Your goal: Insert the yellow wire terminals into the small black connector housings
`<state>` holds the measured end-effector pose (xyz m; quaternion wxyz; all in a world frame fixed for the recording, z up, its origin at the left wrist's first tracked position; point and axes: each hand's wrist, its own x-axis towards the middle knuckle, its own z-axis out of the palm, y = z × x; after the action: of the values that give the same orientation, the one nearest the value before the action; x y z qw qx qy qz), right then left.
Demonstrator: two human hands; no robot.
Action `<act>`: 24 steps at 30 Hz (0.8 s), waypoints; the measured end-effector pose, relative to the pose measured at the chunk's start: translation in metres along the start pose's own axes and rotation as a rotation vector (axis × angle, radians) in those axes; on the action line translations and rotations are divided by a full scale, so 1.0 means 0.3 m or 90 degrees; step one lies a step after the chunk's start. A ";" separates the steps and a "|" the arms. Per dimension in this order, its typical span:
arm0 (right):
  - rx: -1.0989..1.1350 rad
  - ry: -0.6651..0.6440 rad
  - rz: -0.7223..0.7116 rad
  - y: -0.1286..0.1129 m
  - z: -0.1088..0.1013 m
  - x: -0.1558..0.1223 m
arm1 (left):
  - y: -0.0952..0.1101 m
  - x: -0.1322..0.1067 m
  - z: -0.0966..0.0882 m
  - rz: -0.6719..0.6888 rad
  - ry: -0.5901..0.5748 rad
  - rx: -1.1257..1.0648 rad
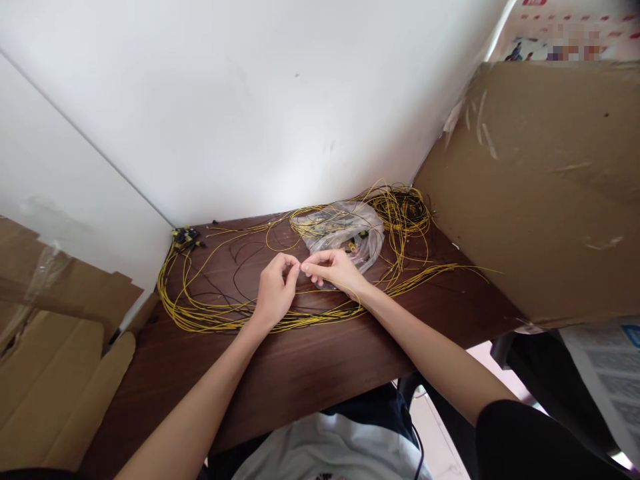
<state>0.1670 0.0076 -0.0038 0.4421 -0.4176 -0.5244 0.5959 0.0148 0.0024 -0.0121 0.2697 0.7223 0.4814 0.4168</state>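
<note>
My left hand (278,288) and my right hand (336,270) meet fingertip to fingertip above the table, each in a pinch. Whatever lies between the fingertips is too small to make out. A thin yellow wire curves past my right wrist, and I cannot tell whether it reaches the fingers. Below and around both hands runs a long loop of yellow and black wires (210,323). Just behind my right hand lies a clear plastic bag (371,223) with small yellow and black parts inside.
Black connectors (186,239) cluster at the table's back left. A tangled wire coil (407,208) sits at the back right. Cardboard (540,187) stands along the right, and more cardboard (55,380) on the left. A white wall (260,100) backs the brown table (320,367).
</note>
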 end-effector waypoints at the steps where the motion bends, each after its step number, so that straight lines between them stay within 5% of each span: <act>1: -0.007 0.000 -0.002 0.000 0.000 0.000 | 0.002 -0.001 0.000 0.004 -0.002 0.005; 8: -0.103 -0.004 -0.047 0.014 -0.004 0.000 | 0.003 0.001 -0.001 -0.009 -0.011 -0.018; 16: -0.435 0.044 -0.282 -0.001 -0.010 -0.017 | -0.013 0.005 0.001 -0.017 -0.017 -0.040; 24: -0.284 0.020 -0.150 0.001 -0.003 -0.012 | -0.010 0.002 0.001 -0.018 -0.007 -0.053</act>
<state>0.1687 0.0044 -0.0039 0.4138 -0.4500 -0.6811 0.4030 0.0139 0.0041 -0.0144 0.3078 0.7059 0.4722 0.4289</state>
